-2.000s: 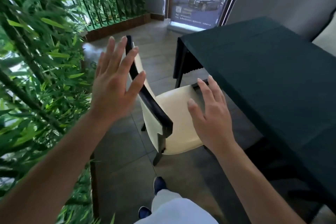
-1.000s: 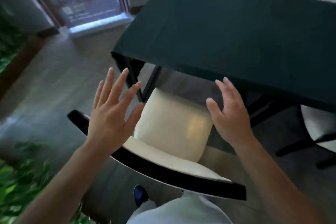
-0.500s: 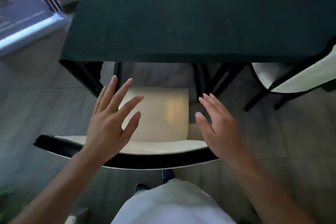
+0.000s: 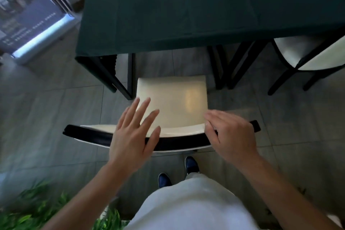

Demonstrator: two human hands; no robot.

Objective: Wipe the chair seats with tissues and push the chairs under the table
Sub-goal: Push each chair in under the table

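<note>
Chair (image 4: 171,102) stands before the table (image 4: 205,5), seat not yet under. We judge it rigid, fairly heavy, seat slick; grip the black backrest (image 4: 89,134). Our left hand (image 4: 132,136) hovers flat, right hand (image 4: 233,136) curls loosely, empty.

The table (image 4: 205,5) ran off the top and right edges of the frame, so its far side was out of view, and its dark cloth hid the upper parts of the legs. At the right edge a second chair (image 4: 306,56) was cut off, only part of its seat and frame showing. The left hand (image 4: 132,136) covered a stretch of the near chair's black back rail (image 4: 89,134), and the right hand (image 4: 233,136), smeared by motion, hid another stretch; whether its fingers touched the rail could not be told. The poster (image 4: 24,15) at upper left was too blurred to read. The plants (image 4: 37,211) at lower left were blurred and cropped.
</note>
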